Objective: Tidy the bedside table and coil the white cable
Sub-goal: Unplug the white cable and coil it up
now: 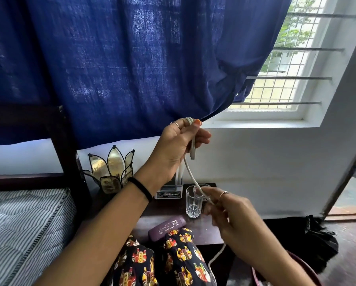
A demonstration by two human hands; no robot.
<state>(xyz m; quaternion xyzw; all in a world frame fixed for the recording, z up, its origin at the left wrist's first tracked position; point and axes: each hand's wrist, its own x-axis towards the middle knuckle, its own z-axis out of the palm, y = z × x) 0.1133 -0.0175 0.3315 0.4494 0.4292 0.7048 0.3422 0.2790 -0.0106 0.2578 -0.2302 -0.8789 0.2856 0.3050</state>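
Observation:
My left hand (178, 145) is raised above the bedside table (164, 207), shut on a folded loop of the white cable (191, 174). The loop's top pokes out above my fingers and a connector end hangs below the palm. From there the cable slants down to my right hand (228, 211), which pinches it over the table's right side. Below that hand the cable drops past the table's front edge toward the floor.
On the dark table stand a clear drinking glass (193, 203), a petal-shaped glass candle holder (111, 172), a small white device (169, 191) and a purple case (166, 227). A striped mattress (22, 223) lies left. Blue curtain (121, 65) hangs behind; black cloth (309, 240) lies right.

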